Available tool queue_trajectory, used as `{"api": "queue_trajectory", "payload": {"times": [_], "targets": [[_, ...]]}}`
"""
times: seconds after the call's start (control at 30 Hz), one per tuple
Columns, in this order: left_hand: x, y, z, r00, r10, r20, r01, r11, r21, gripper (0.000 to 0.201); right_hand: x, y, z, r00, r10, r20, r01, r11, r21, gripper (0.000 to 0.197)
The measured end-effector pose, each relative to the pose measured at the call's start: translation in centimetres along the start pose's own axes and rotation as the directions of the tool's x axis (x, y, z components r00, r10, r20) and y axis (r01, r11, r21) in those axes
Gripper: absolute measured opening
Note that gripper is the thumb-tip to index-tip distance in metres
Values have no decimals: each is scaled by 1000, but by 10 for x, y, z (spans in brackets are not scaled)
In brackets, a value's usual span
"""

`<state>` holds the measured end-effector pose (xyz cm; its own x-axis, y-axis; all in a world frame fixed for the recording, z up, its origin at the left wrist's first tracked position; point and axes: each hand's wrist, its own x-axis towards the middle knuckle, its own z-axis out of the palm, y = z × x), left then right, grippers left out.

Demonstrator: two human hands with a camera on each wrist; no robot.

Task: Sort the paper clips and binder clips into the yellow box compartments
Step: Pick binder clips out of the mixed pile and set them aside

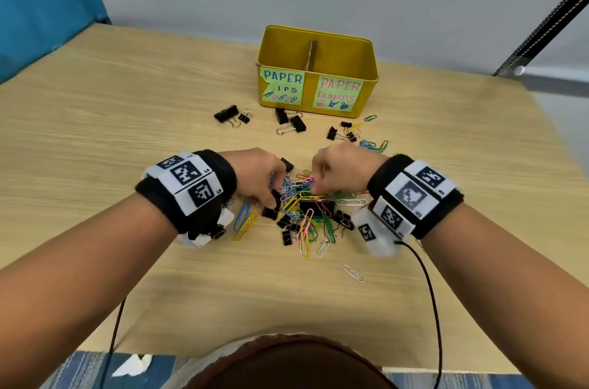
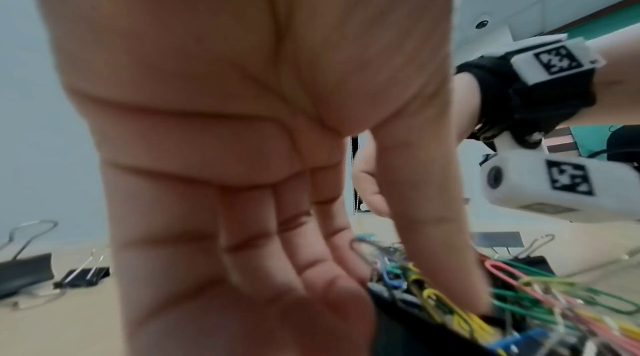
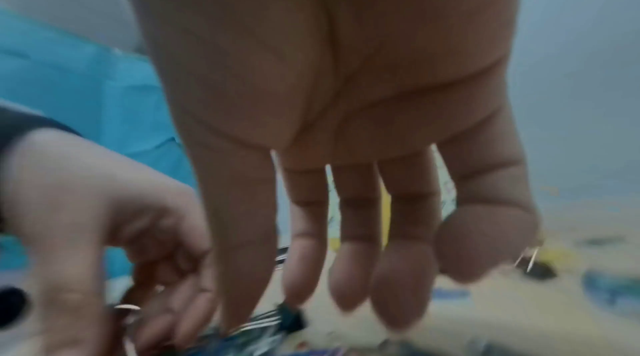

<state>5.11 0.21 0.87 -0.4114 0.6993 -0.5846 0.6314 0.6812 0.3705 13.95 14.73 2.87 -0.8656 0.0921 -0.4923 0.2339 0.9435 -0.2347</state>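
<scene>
Blurred right hand (image 3: pixel 346 115), fingers (image 3: pixel 349 266) hanging down — left hand (image 3: pixel 86 211) beside it among clips (image 3: pixel 263 326).

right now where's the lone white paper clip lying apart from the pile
In the head view the white paper clip lies alone on the table, nearer the person than the mixed pile, below the right hand.

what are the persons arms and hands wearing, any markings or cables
Both forearms are bare, no sleeves. Each wrist carries a black fabric wristband with white blocks printed with black square tag markers. A small white camera housing hangs under each wrist. A thin black cable trails from each band toward the body.
</scene>
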Motion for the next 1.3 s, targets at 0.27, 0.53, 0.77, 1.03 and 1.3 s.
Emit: {"api": "queue_trajectory", "payload": {"times": [0.27, 0.53, 0.77, 1.03, 1.3], "targets": [[-17, -7, 8, 994, 39, 98, -17, 977, -212, 14, -6, 3, 7, 999, 33, -36, -34, 999, -36, 22], [-26, -7, 21, 993, 27, -117, -44, 988, -147, 20, -9, 15, -1, 990, 62, -127, -53, 996, 75, 21], [-15, -14, 18, 966, -244, -82, 251, 965, 78, 96, 13, 26, 12, 983, 184, 10, -183, 982, -50, 52], [-15, -27, 12, 949, -246, -197, 239, 969, -57, 88, 17, 15, 2, 990, 131, -52, -125, 986, 105, 34], [5, 3, 24, 947, -202, -248, 217, 976, 34, 79, 39, -9, 14, 999, 40, 26, -39, 999, -37, 70]]}}
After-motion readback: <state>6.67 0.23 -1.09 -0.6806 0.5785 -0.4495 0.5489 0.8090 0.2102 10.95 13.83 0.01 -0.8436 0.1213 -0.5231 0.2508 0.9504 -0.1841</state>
